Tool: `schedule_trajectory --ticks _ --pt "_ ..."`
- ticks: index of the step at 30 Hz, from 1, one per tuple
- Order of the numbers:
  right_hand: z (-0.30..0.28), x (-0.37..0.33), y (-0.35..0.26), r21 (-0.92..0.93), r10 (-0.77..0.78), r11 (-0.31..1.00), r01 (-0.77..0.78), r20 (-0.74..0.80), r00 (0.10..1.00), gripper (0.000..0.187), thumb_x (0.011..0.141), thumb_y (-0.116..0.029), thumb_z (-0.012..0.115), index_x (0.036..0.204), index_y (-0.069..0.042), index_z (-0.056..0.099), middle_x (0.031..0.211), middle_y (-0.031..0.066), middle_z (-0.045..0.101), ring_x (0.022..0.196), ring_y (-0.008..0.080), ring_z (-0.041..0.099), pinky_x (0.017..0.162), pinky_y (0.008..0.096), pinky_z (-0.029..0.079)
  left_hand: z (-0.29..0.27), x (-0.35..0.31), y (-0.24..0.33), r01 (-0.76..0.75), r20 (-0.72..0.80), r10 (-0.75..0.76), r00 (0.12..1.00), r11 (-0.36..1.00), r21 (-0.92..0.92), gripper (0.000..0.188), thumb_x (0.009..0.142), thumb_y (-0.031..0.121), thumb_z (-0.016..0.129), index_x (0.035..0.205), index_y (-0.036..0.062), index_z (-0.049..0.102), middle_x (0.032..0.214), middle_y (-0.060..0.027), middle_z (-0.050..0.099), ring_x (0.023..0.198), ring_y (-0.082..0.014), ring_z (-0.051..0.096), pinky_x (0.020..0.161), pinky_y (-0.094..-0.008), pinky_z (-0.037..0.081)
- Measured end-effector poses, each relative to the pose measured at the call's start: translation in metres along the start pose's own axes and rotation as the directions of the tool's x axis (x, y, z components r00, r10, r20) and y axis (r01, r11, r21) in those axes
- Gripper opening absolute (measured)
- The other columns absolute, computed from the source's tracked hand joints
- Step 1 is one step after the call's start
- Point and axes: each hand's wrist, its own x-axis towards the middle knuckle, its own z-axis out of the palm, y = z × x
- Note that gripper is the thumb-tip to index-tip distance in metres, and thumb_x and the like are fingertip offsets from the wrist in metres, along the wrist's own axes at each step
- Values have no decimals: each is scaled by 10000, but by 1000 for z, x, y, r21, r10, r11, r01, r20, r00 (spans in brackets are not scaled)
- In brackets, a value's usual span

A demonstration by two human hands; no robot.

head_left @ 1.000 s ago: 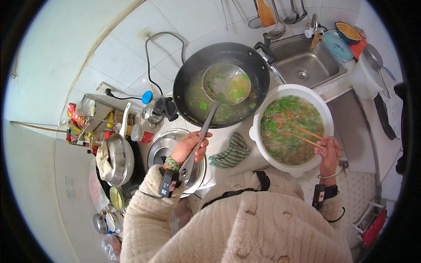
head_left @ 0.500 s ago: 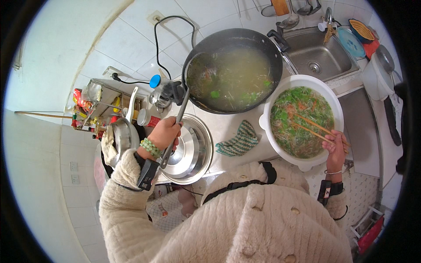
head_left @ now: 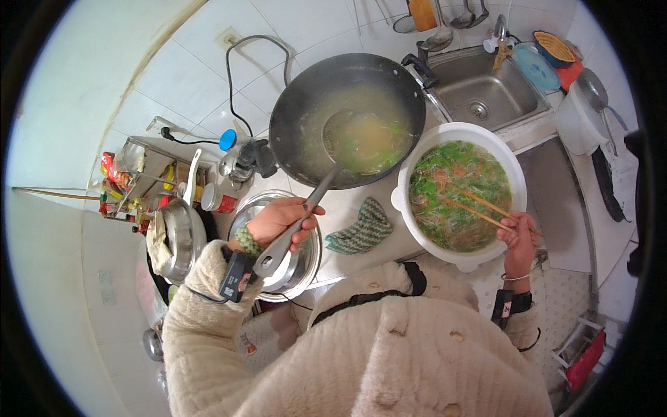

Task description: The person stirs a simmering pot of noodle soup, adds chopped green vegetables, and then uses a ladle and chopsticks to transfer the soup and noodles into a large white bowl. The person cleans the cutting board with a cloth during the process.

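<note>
My left hand [head_left: 283, 224] is closed around the grey handle of a long skimmer [head_left: 295, 233]. The skimmer's wide round head lies sunk in the cloudy broth of a big black wok [head_left: 295, 104], with green bits and pale strands around it. Over the white basin [head_left: 517, 170] on the right, my right hand [head_left: 521, 235] grips a pair of wooden chopsticks [head_left: 479, 212]. Their tips reach into chopped greens, orange shreds and pale strands [head_left: 451, 184] in liquid. Below my left hand is a steel lid or pan [head_left: 306, 267], partly covered by hand and handle.
A green-and-white knitted cloth [head_left: 361, 228] lies between wok and basin. The steel sink [head_left: 479, 83] is at the back right. A steel pot [head_left: 182, 240], a spice rack [head_left: 142, 177] and a blue-capped jar [head_left: 229, 141] stand left. Utensils such as a ladle [head_left: 438, 38] hang behind.
My left hand has swung the skimmer's head from the wok's left side toward its middle right. The chopsticks stay in the vegetables with little movement. The whole view has shifted slightly.
</note>
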Motion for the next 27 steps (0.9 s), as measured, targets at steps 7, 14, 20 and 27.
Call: schedule_trajectory --ticks 7,14,20,27 --pt "1 -1 -3 -23 -1 1000 1 3 1000 288 988 -249 416 1073 0 533 844 88 629 640 116 620 587 226 518 6 56 -8 -159 141 180 974 976 -147 316 959 204 482 1135 -55 441 724 5 461 497 -75 462 408 -234 434" --pt "5 -3 -6 9 7 1000 -8 39 999 286 987 -265 419 1078 -21 539 844 90 622 639 119 608 596 234 518 4 78 2 -225 144 260 955 949 -220 274 952 183 483 1107 -41 448 724 8 458 511 -72 455 418 -235 411" --pt "7 -2 -6 -11 11 1000 -11 39 999 285 986 -273 424 1078 -28 536 846 85 624 637 115 610 586 228 514 2 69 4 -273 109 320 941 909 -314 239 943 143 461 1084 -50 469 713 -8 459 471 -72 444 368 -214 420" --pt "11 1 0 14 -10 1000 10 58 998 286 981 -272 440 1061 -24 558 838 89 642 629 121 623 572 239 520 -21 27 17 -390 -50 387 921 909 -146 212 941 154 467 1057 -21 491 709 -11 471 494 -82 464 397 -234 417"
